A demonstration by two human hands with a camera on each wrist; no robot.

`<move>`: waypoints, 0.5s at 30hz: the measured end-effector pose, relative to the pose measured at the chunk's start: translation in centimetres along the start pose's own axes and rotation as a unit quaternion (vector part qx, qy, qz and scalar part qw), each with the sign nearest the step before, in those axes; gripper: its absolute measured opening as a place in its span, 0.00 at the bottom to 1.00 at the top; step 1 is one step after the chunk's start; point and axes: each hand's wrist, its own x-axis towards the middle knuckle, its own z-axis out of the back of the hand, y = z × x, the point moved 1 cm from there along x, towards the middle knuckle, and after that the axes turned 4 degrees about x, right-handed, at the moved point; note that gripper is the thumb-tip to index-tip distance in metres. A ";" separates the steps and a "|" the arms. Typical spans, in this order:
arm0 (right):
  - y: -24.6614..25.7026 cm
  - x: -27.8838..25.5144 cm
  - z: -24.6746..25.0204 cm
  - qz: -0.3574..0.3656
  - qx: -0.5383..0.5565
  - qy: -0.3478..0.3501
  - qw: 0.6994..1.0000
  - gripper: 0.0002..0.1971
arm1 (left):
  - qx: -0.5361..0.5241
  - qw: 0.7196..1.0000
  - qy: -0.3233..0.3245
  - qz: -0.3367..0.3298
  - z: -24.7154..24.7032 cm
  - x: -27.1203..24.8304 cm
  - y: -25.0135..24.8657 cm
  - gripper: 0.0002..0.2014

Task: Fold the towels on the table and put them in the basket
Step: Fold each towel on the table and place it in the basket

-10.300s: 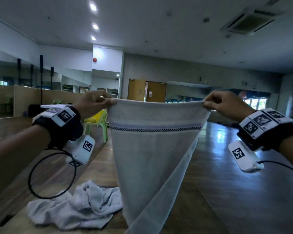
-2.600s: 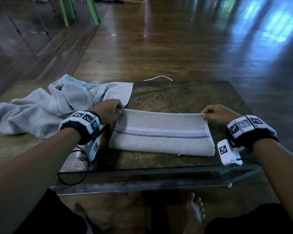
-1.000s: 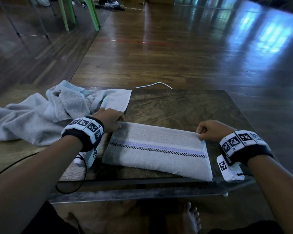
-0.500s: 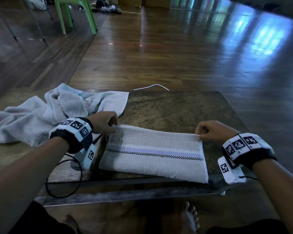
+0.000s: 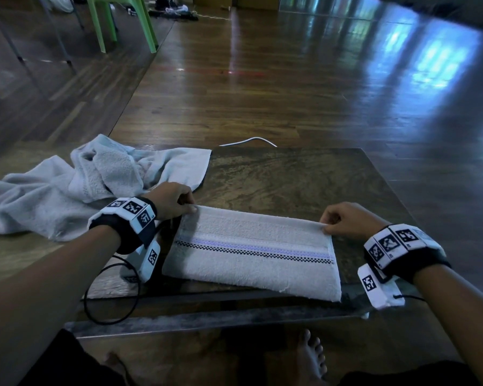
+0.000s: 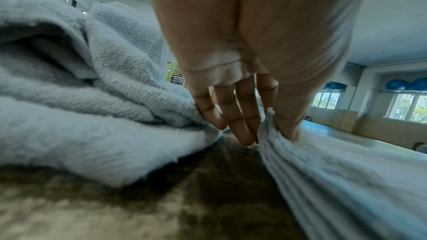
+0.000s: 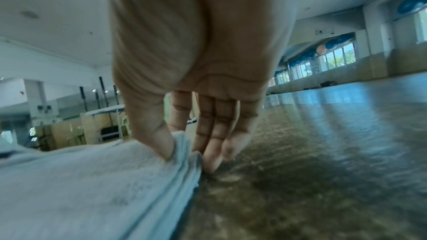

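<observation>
A folded off-white towel [image 5: 251, 252] with a purple and checkered stripe lies flat near the front edge of the dark table [image 5: 290, 176]. My left hand [image 5: 176, 201] pinches the towel's far left corner, thumb on top; the left wrist view shows my left hand [image 6: 265, 129] with the towel's layered edge [image 6: 323, 180] between thumb and fingers. My right hand [image 5: 338, 221] pinches the far right corner, and the right wrist view shows my right hand [image 7: 182, 145] with its thumb pressed on the towel [image 7: 92, 189]. No basket is in view.
A crumpled pale blue towel [image 5: 67, 188] lies heaped on the table's left, touching my left hand's side, seen as a blue towel [image 6: 80, 107] in the left wrist view. A white cable [image 5: 248, 140] lies behind the table. A green chair [image 5: 117, 20] stands on the wooden floor far left.
Earlier the towel hung in the air between both hands; since then it lies folded on the table. Over the last second both hands keep pinching the far corners, with little movement.
</observation>
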 end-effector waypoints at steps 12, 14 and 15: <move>0.6 0.5 0.3 -0.095 -0.010 0.046 0.994 0.09 | 0.023 1.000 0.008 0.012 -0.5 0.4 -1.0 0.12; 1.0 0.5 0.5 -0.094 -0.041 0.061 0.993 0.09 | 0.031 0.999 0.019 0.009 -0.5 0.4 -1.0 0.14; 1.2 0.4 0.6 -0.092 -0.069 0.074 0.991 0.08 | 0.041 0.999 0.025 0.006 -0.5 0.4 -1.0 0.13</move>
